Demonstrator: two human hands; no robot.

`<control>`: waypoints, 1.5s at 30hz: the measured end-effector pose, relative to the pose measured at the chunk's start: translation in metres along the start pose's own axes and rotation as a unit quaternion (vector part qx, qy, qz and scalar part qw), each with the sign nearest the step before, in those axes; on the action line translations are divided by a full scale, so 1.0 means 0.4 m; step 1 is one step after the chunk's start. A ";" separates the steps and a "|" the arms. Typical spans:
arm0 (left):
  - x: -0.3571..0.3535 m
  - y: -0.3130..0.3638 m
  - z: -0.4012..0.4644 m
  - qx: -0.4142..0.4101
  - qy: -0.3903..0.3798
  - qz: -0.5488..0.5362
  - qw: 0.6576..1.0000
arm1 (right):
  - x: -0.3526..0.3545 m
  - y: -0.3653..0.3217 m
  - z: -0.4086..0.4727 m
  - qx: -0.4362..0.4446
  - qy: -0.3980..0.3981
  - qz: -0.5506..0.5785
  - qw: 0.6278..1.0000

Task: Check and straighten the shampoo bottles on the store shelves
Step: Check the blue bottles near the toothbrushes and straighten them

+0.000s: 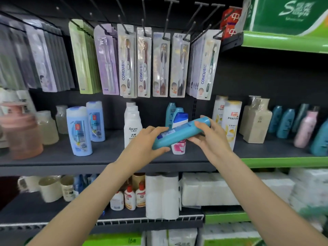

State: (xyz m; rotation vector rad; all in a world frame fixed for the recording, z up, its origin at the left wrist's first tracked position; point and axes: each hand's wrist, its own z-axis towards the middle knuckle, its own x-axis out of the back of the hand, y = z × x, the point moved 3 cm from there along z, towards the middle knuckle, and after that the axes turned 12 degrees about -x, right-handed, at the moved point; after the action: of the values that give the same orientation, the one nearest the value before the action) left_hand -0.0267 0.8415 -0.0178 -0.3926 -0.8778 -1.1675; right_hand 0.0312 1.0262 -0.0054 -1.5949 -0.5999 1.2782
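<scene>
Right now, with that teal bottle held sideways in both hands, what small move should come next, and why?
Probably tip the teal bottle upright. The left hand and right hand hold it slanted in the air, off the shelf, while the white bottle and its neighbours stand straight.

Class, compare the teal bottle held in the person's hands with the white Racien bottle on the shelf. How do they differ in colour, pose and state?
The teal bottle is blue-green; the Racien bottle is white with dark lettering. The teal bottle lies tilted, nearly sideways, off the shelf; the Racien bottle stands upright on it. The teal bottle is gripped by the left hand and right hand; the Racien bottle is untouched. Both are plastic toiletry bottles.
</scene>
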 end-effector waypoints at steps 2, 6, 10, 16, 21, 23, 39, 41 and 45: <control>0.007 -0.013 -0.009 0.008 -0.002 -0.070 0.997 | 0.002 0.014 -0.002 0.000 -0.021 0.030 0.999; 0.020 -0.024 -0.028 -0.012 0.006 -0.078 0.997 | 0.011 0.038 -0.002 -0.004 -0.085 0.032 0.996; 0.033 -0.038 -0.054 -0.051 0.074 0.003 0.996 | 0.031 0.068 -0.006 -0.015 -0.099 -0.045 0.994; 0.031 -0.037 -0.068 -0.133 0.115 0.119 0.977 | 0.033 0.089 0.001 -0.007 -0.093 -0.038 0.995; 0.021 -0.045 -0.067 -0.146 0.132 0.145 0.970 | 0.033 0.094 0.006 -0.007 -0.094 -0.032 0.995; 0.016 -0.055 -0.066 -0.134 0.127 0.123 0.975 | 0.032 0.093 0.007 -0.006 -0.083 -0.026 0.996; -0.107 -0.027 0.039 0.102 -0.050 -0.405 0.907 | 0.042 0.026 0.079 0.064 -0.097 -0.014 0.993; -0.114 -0.039 0.074 0.081 -0.037 -0.372 0.924 | 0.067 0.000 0.107 0.081 -0.076 -0.051 0.993; -0.091 -0.088 0.155 0.084 0.113 -0.307 0.941 | 0.123 -0.049 0.177 0.126 -0.013 -0.170 0.977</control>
State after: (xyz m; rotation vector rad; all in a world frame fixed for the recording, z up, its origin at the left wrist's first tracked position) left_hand -0.0873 0.8933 -0.0131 0.1751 -0.9152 -1.6549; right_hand -0.0148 1.1017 -0.0085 -1.2084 -0.6660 1.0707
